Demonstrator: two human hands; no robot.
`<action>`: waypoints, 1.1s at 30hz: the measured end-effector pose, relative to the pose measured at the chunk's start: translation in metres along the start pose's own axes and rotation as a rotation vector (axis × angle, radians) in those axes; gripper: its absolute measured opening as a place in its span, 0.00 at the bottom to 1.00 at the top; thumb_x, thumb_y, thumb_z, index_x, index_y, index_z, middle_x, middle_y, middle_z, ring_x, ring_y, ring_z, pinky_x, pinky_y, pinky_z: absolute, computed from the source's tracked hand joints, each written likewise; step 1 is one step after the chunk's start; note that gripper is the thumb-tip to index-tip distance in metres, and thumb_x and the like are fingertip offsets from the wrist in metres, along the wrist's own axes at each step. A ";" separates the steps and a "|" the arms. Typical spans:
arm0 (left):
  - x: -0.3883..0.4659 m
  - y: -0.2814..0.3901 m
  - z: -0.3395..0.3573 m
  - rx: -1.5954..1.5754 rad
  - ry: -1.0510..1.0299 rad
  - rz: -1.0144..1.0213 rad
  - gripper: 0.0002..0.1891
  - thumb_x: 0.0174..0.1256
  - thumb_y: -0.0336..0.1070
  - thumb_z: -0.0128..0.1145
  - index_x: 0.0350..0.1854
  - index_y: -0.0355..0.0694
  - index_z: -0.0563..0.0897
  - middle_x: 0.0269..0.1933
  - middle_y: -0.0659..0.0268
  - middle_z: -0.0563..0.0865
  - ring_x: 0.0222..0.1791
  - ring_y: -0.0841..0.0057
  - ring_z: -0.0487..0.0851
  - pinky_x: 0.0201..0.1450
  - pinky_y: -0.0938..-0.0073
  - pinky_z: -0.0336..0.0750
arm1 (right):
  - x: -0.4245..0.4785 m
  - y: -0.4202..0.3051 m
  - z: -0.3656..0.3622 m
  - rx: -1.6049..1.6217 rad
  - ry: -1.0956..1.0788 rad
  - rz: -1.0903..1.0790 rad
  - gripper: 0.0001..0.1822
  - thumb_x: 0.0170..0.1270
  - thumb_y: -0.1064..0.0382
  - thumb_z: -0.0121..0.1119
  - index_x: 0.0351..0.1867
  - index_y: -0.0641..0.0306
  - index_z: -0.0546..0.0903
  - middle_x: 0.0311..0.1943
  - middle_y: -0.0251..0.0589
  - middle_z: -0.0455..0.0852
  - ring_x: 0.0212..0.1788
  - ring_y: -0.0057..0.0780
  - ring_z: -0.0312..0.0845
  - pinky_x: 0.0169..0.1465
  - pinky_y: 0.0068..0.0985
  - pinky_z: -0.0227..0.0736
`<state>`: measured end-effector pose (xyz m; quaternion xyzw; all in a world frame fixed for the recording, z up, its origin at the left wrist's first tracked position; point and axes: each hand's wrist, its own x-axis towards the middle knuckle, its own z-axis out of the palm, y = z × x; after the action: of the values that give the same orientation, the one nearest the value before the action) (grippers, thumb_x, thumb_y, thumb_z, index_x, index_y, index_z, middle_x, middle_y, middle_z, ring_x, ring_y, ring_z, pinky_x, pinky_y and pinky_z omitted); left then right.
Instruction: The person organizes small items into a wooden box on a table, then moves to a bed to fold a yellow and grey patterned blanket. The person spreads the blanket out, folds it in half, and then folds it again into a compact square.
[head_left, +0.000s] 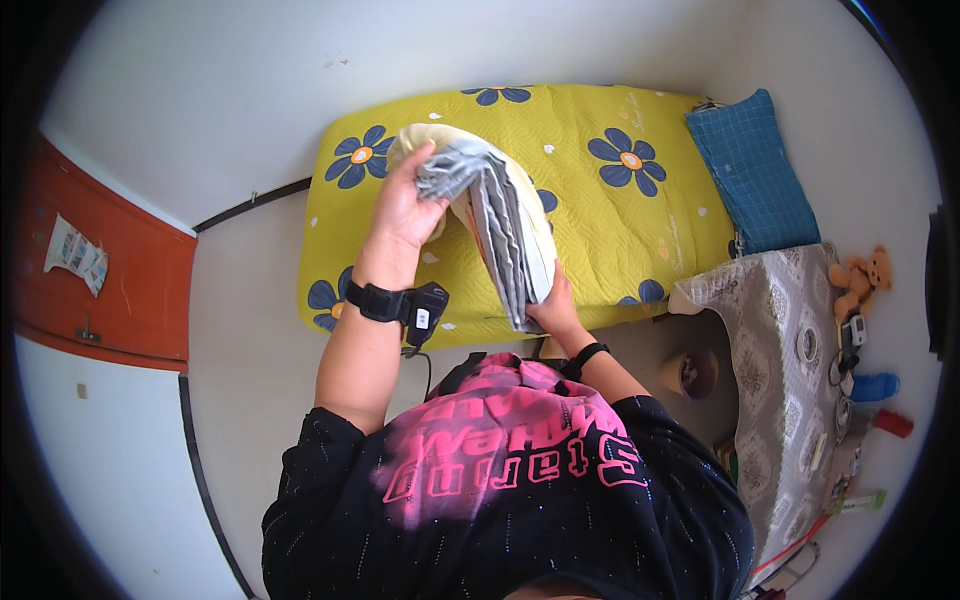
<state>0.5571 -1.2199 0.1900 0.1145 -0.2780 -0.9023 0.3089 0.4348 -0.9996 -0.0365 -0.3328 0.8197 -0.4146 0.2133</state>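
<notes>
Between my two hands I hold a folded stack of grey and pale-yellow cloth (502, 217), which looks like bedding. It bends in an arch above the bed. My left hand (412, 195) grips the bunched grey end, with the thumb on top. At the lower right end, my right hand (553, 304) grasps the folded layers; some of its fingers are hidden behind the cloth. Beneath the cloth is a bed with a yellow-green quilted cover (570, 135) printed with dark blue flowers. A blue checked pillow (754, 176) lies at the bed's right end.
Right of me stands a table with a grey patterned cloth (765, 360), bearing a teddy bear (859, 281) and small items. A waste bin (688, 373) sits on the floor beside it. An orange-red door (135, 262) is at left. Walls border the bed's far side and right end.
</notes>
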 end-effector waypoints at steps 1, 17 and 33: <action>0.000 0.004 0.008 -0.010 -0.003 0.021 0.13 0.66 0.32 0.56 0.49 0.31 0.77 0.46 0.54 0.85 0.48 0.64 0.83 0.56 0.58 0.78 | 0.000 -0.001 -0.005 0.056 0.020 0.028 0.56 0.39 0.62 0.71 0.72 0.67 0.51 0.63 0.63 0.65 0.66 0.56 0.61 0.67 0.38 0.61; -0.063 -0.002 -0.059 -0.094 0.246 -0.043 0.13 0.69 0.38 0.50 0.46 0.34 0.78 0.46 0.53 0.85 0.47 0.62 0.83 0.51 0.59 0.78 | 0.015 0.013 -0.174 -0.097 0.546 -0.100 0.22 0.48 0.79 0.56 0.49 0.67 0.73 0.36 0.57 0.83 0.40 0.53 0.80 0.44 0.37 0.74; 0.224 -0.031 -0.103 0.043 0.541 -0.139 0.13 0.73 0.34 0.41 0.45 0.37 0.80 0.42 0.58 0.86 0.41 0.66 0.85 0.47 0.60 0.82 | 0.285 0.072 -0.208 -0.409 -0.591 0.403 0.11 0.59 0.70 0.50 0.32 0.71 0.84 0.24 0.49 0.87 0.23 0.36 0.86 0.28 0.33 0.79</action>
<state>0.4055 -1.3830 0.0797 0.3765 -0.1961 -0.8518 0.3069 0.0821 -1.0630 0.0010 -0.3060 0.8375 -0.0794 0.4458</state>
